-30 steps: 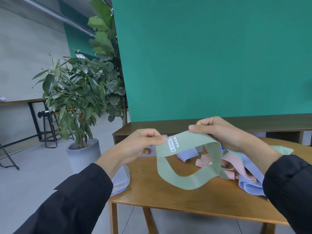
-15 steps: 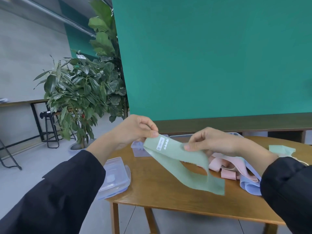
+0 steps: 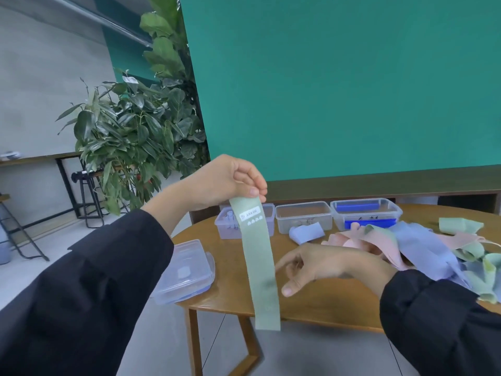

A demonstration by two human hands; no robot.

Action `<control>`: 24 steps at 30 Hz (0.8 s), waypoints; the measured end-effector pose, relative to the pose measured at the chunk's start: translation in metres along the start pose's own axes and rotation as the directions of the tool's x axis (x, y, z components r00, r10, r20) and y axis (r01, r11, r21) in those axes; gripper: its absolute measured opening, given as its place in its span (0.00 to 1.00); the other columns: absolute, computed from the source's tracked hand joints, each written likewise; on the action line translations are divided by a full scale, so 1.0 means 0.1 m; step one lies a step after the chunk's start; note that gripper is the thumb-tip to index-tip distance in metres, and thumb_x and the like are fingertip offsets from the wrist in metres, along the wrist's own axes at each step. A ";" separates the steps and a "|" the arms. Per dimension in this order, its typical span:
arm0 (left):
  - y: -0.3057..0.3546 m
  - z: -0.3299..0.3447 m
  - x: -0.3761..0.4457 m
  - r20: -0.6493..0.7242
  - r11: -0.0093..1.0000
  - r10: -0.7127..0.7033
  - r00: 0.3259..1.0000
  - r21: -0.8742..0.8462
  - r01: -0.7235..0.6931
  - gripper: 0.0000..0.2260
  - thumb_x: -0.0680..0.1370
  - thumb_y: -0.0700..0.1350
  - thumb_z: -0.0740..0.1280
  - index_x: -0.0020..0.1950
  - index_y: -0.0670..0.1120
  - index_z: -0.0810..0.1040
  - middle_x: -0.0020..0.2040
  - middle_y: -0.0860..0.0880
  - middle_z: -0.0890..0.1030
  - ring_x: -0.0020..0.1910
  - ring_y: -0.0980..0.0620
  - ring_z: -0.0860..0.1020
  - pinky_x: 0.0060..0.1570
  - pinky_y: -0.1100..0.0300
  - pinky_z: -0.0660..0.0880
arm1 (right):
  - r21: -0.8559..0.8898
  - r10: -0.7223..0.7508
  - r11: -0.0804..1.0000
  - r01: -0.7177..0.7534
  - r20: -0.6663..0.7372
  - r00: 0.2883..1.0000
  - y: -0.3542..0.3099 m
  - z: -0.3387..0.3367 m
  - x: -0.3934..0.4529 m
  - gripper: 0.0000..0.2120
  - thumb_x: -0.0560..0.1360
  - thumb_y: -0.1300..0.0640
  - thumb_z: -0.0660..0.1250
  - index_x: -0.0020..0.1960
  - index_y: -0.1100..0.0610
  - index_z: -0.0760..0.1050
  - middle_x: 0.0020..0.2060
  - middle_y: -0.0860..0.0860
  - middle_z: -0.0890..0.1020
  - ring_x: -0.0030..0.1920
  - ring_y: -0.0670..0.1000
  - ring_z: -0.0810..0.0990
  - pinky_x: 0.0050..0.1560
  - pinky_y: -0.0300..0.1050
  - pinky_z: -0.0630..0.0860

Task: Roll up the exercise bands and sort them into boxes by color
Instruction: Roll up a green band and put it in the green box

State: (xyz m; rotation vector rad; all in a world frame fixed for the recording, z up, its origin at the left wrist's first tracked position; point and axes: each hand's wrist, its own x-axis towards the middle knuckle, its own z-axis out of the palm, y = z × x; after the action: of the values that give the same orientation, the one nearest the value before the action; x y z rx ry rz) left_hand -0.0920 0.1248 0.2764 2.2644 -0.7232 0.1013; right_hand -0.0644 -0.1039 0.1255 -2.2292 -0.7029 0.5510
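Note:
My left hand [image 3: 225, 183] pinches the top end of a pale green exercise band [image 3: 260, 261], which hangs straight down past the table's front edge. A white label sits near its top. My right hand [image 3: 317, 267] hovers beside the band's middle, fingers loosely curled and slightly blurred, holding nothing. A loose heap of pink, lilac and green bands [image 3: 406, 248] lies on the table to the right. One rolled lilac band [image 3: 306, 232] rests in front of three clear plastic boxes: left [image 3: 227, 226], middle [image 3: 303, 215] and right [image 3: 366, 213].
The round wooden table [image 3: 325, 299] carries a stack of clear box lids [image 3: 187, 272] at its left edge. Potted plants [image 3: 135, 131] stand to the left, with a stool [image 3: 86, 194] and a desk behind. A green wall with a dark ledge runs behind the table.
My left hand lifted the band's labelled end upward. My right hand let go of the band, which now hangs straight instead of folded, and dropped lower. The view tilted down, revealing the boxes.

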 end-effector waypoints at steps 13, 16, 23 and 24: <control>-0.21 -0.20 0.02 -0.210 0.998 0.054 0.976 -0.002 -0.056 0.04 0.78 0.36 0.73 0.52 0.39 0.83 0.47 0.45 0.88 0.50 0.48 0.86 0.55 0.54 0.81 | 0.136 0.053 0.990 -0.034 -0.139 0.989 0.25 0.33 0.42 0.24 0.70 0.44 0.78 0.64 0.45 0.76 0.59 0.40 0.79 0.49 0.43 0.80 0.47 0.38 0.78; -0.32 -0.25 0.02 -0.314 1.000 0.014 0.949 -0.021 -0.022 0.06 0.78 0.36 0.72 0.54 0.39 0.82 0.48 0.46 0.87 0.49 0.54 0.86 0.53 0.60 0.81 | 0.139 0.063 0.989 -0.046 -0.121 0.991 0.33 0.29 0.44 0.08 0.73 0.49 0.76 0.50 0.50 0.84 0.44 0.45 0.85 0.40 0.48 0.78 0.47 0.41 0.76; -1.24 -0.30 -0.16 -0.474 0.953 -0.223 0.852 0.079 0.293 0.10 0.75 0.47 0.77 0.56 0.49 0.85 0.51 0.52 0.85 0.51 0.55 0.82 0.52 0.59 0.78 | 0.495 0.157 0.869 0.005 -0.286 0.945 0.70 -0.16 0.32 0.11 0.77 0.57 0.72 0.57 0.63 0.82 0.50 0.57 0.85 0.48 0.53 0.82 0.48 0.45 0.80; -1.41 -0.25 -0.21 -0.466 0.948 -0.259 0.846 0.048 0.316 0.08 0.75 0.45 0.77 0.53 0.49 0.86 0.49 0.51 0.86 0.49 0.53 0.83 0.52 0.58 0.79 | 0.524 0.171 0.851 0.035 -0.339 0.925 0.74 -0.22 0.32 0.12 0.77 0.58 0.72 0.57 0.64 0.82 0.48 0.58 0.83 0.46 0.54 0.80 0.45 0.44 0.78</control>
State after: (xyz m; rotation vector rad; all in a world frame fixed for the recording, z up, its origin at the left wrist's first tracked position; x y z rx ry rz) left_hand -0.0313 0.2311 0.1987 2.3119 -0.1250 0.5269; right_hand -0.0040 -0.1386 0.0797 -1.7683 -0.2292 0.2858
